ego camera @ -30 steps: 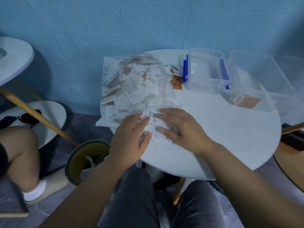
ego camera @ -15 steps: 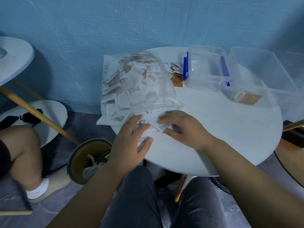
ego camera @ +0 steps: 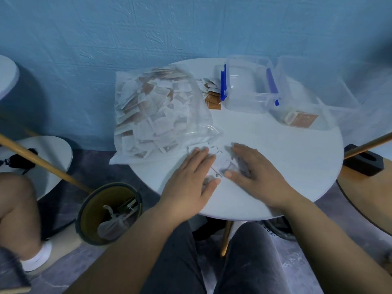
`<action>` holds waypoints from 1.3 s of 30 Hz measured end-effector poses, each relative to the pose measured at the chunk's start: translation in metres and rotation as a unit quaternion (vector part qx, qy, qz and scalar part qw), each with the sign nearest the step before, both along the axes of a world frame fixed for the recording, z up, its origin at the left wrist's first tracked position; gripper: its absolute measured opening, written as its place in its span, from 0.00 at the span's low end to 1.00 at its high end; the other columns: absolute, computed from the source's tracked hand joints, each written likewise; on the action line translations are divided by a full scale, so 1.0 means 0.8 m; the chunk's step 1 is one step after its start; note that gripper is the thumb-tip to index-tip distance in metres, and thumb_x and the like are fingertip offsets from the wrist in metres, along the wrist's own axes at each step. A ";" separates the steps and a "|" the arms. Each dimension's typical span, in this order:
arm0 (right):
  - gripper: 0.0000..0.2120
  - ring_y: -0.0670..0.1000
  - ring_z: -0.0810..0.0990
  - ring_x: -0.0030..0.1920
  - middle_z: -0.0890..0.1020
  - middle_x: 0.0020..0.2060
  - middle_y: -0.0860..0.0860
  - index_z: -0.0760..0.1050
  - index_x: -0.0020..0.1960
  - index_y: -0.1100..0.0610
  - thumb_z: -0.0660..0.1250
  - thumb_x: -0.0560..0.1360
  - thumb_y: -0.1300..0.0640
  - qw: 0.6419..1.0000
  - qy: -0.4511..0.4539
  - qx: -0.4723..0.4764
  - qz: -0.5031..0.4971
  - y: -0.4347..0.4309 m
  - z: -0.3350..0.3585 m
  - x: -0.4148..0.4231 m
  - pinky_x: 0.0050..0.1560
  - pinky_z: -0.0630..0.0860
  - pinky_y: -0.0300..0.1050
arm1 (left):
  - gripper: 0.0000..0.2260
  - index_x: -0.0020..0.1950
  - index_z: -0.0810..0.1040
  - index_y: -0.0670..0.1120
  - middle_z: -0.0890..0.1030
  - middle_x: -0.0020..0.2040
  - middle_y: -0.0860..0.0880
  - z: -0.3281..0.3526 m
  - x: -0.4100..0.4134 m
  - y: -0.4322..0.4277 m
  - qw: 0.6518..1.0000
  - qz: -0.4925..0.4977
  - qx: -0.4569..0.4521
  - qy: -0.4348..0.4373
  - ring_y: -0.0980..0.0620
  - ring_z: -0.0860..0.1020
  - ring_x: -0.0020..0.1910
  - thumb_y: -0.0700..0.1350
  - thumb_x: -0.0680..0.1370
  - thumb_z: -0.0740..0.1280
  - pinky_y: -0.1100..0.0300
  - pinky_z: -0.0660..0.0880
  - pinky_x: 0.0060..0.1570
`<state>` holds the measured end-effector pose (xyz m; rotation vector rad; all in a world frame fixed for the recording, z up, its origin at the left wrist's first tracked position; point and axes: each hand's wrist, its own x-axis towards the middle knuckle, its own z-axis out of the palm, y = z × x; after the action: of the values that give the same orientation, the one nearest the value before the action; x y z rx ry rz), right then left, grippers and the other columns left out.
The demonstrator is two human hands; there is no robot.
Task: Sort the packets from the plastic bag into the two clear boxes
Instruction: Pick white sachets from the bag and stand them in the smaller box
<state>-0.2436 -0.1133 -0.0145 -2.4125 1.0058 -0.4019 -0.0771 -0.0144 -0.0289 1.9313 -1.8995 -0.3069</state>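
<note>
Both hands lie flat, fingers straight and spread, on a small scatter of loose packets [ego camera: 219,164] near the near edge of the round white table [ego camera: 275,153]. The left hand [ego camera: 188,181] and the right hand [ego camera: 254,172] press down and grip nothing, though motion blur hides the detail of the right fingertips. The plastic bag [ego camera: 157,111], packed with white and brown packets, sits at the table's left edge with one corner hanging over it. Along the far edge stand the two clear boxes: the blue-latched box [ego camera: 244,107] and, to its right, the second box [ego camera: 297,90], which holds a brown packet [ego camera: 301,118]. A few more packets [ego camera: 212,92] are heaped between the bag and the blue-latched box.

The step looks like fanning out a handful for sorting. It is best done with light, flat pressure, pushing away from the near edge so nothing slides into the lap or the waste bin [ego camera: 110,211] below. Get one layer first, then pinch like with like. The overhanging bag would be steadier pulled inward.
</note>
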 end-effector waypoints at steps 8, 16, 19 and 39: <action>0.25 0.46 0.68 0.67 0.72 0.66 0.47 0.68 0.68 0.53 0.70 0.73 0.55 0.999 -0.036 0.020 0.024 0.004 0.002 0.002 0.64 0.59 0.30 | 0.28 0.76 0.54 0.50 0.56 0.76 0.51 0.004 0.016 -0.007 0.993 0.117 0.003 0.025 0.52 0.51 0.75 0.55 0.79 0.59 0.62 0.47 0.70; 0.32 0.53 0.65 0.66 0.71 0.65 0.48 0.68 0.69 0.53 0.68 0.69 0.40 0.988 0.016 -0.029 -0.152 0.004 0.010 -0.009 0.64 0.57 0.38 | 0.29 0.71 0.66 0.51 0.74 0.61 0.50 0.022 0.014 -0.005 0.976 0.175 -0.053 0.123 0.53 0.72 0.57 0.49 0.72 0.72 0.59 0.71 0.58; 0.35 0.53 0.68 0.63 0.71 0.63 0.51 0.66 0.70 0.53 0.71 0.67 0.41 0.987 0.024 0.033 -0.156 0.002 0.012 -0.010 0.62 0.65 0.44 | 0.28 0.71 0.66 0.52 0.74 0.62 0.52 0.029 0.014 -0.007 0.967 0.196 -0.027 0.163 0.58 0.72 0.50 0.49 0.73 0.71 0.65 0.70 0.51; 0.14 0.47 0.71 0.27 0.78 0.31 0.52 0.69 0.53 0.52 0.71 0.72 0.56 0.959 -0.114 0.226 -0.129 -0.001 0.035 -0.001 0.27 0.67 0.32 | 0.09 0.51 0.72 0.53 0.76 0.46 0.60 0.032 -0.002 -0.020 0.928 0.184 -0.001 0.323 0.60 0.75 0.46 0.48 0.74 0.69 0.72 0.71 0.39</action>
<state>-0.2443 -0.1145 0.0136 -1.7928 1.1658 -0.4688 -0.0791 -0.0308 -0.0031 1.8267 -1.0935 -0.7168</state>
